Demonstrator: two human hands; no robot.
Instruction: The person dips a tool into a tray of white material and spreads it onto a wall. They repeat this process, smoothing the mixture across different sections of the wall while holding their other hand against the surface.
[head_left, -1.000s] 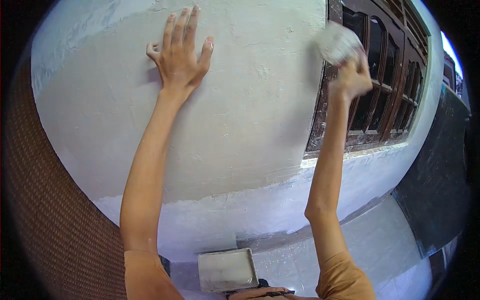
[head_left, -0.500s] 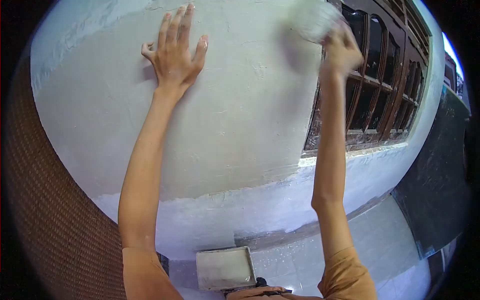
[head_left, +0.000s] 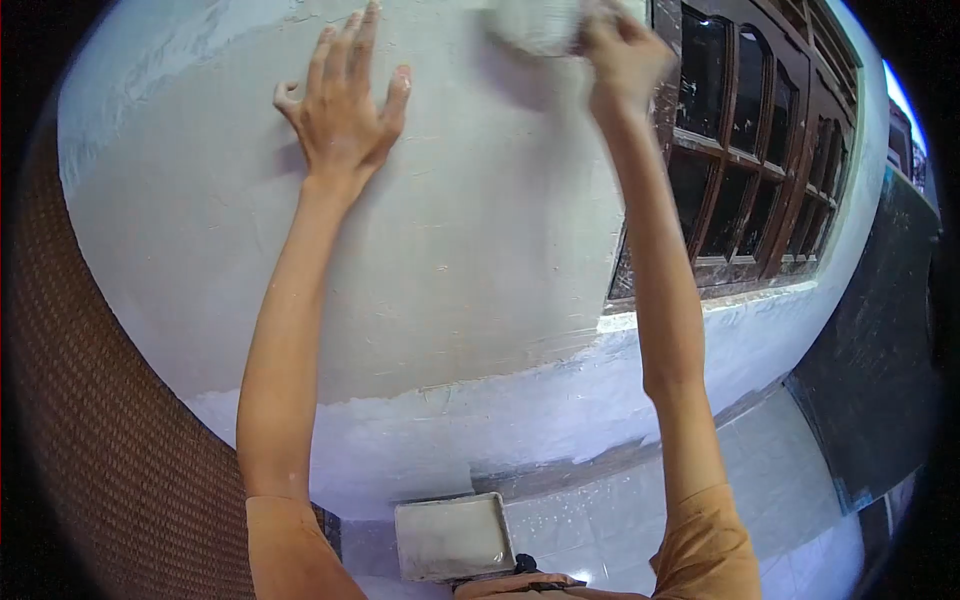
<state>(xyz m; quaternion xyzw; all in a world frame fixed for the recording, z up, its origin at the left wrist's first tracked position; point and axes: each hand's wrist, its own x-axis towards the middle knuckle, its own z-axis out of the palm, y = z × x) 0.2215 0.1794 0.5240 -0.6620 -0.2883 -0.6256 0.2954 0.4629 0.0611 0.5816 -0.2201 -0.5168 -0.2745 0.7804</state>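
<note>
A broad grey plastered wall [head_left: 480,230] fills most of the view, with a paler white band [head_left: 520,420] running along its foot. To the left stands a brown woven surface [head_left: 90,430]. To the right of the plastered area, a dark brown wooden window frame [head_left: 745,150] with glass panes is set into the wall. Below lies a pale tiled floor [head_left: 600,520], and on it, close to the foot of the wall, rests a grey rectangular shallow tray [head_left: 452,540].

Both of the person's arms reach up, with orange sleeves [head_left: 285,550] at the bottom edge. The left hand [head_left: 340,110] lies flat against the wall, palm on the plaster and fingers spread apart, holding nothing. The right hand [head_left: 620,50] is high up, near the top edge of the view and just left of the window frame, its fingers closed around a whitish rounded pad [head_left: 535,25]. The pad sits against the plaster at the very top of the wall, between the two hands. It is too blurred to tell its material.
</note>
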